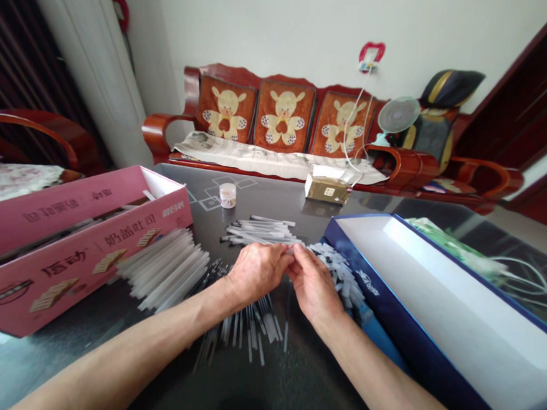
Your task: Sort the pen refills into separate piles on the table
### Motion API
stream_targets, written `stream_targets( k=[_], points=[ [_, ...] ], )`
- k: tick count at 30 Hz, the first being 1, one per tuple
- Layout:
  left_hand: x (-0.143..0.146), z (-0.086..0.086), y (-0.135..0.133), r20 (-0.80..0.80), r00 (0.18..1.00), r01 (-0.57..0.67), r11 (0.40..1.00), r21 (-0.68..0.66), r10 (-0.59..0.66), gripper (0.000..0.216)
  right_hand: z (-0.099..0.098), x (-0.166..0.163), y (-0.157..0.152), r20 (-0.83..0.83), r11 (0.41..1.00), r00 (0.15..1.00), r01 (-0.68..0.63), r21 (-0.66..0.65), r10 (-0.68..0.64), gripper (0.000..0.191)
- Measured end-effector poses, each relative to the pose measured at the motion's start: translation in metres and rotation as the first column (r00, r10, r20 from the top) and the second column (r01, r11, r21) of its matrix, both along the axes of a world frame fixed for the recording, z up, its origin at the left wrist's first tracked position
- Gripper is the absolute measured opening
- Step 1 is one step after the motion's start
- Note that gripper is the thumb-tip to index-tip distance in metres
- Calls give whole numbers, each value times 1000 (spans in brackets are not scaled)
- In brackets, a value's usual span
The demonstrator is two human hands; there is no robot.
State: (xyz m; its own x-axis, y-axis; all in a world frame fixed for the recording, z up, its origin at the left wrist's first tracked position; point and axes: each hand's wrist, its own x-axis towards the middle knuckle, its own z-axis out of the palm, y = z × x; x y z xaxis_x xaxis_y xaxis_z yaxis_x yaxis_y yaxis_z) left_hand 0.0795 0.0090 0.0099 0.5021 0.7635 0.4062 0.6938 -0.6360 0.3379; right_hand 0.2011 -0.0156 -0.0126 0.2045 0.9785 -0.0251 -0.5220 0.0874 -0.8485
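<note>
My left hand (257, 271) and my right hand (315, 284) meet fingertip to fingertip over the middle of the dark table. Both are closed in a pinch. A small pale bit shows between the fingertips; the rest is hidden. Thin pens (265, 230), whitish with some dark ends, lie in a loose pile just beyond. Left of my left wrist rests a stack of translucent pen barrels (170, 269). Slim pen refills (260, 329) with dark sections are spread beneath my hands. Beside my right hand is a heap of short whitish plastic pieces (339, 272), perhaps pen caps.
A pink box (125, 238) stands at left, with long items inside. On the right is an open blue box (366, 286) with a white inside. A small round tub (228, 195) and a tissue box (327, 189) stand farther back. Behind the table is a wooden sofa (164, 128).
</note>
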Motion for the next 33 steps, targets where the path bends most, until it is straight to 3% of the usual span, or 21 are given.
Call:
stream_targets(
  k=[3,5,7,10,12,14,17,19,22,24,26,27,30,33],
  points=[
    [-2,4,2,200,975,127,979,-159,-94,27,2,-1,-2,-28,999,999,-33,31,34,22],
    [-3,6,3,340,935,221,918,-330,-103,30,4,-1,-2,-43,996,997,-66,55,68,22],
    [-2,9,3,451,891,309,796,-521,-51,34,5,3,0,-69,994,993,-93,62,97,23],
    [0,13,0,505,862,396,552,-733,52,33,10,19,8,-155,999,987,-35,22,38,24],
    [-1,16,0,487,871,402,473,-784,67,31,14,33,13,-177,999,984,31,16,-27,23],
    [-5,18,2,460,887,377,535,-756,25,29,17,41,15,-130,998,991,37,57,-29,23],
    [-19,23,12,347,937,252,753,-608,-33,34,17,41,12,3,998,1000,6,58,-7,27],
    [-31,28,22,197,980,125,853,-506,-27,37,15,37,10,94,1000,996,10,19,-12,31],
    [-52,38,39,-125,984,-154,952,-264,125,32,13,38,10,229,1000,973,25,-11,-22,33],
    [-68,44,50,-309,915,-307,945,-111,260,31,13,47,13,377,999,925,46,-17,-36,35],
    [-86,49,58,-434,835,-402,914,-59,339,31,15,62,17,612,994,786,110,1,-88,39],
    [-95,51,61,-486,794,-444,894,-53,366,30,16,69,19,737,989,665,145,26,-117,39],
    [-119,55,67,-561,736,-506,859,-81,380,27,23,90,18,966,977,209,179,116,-152,25],
    [-131,55,68,-568,724,-529,844,-91,392,27,34,98,12,981,985,-183,148,94,-66,17]
  ],
)
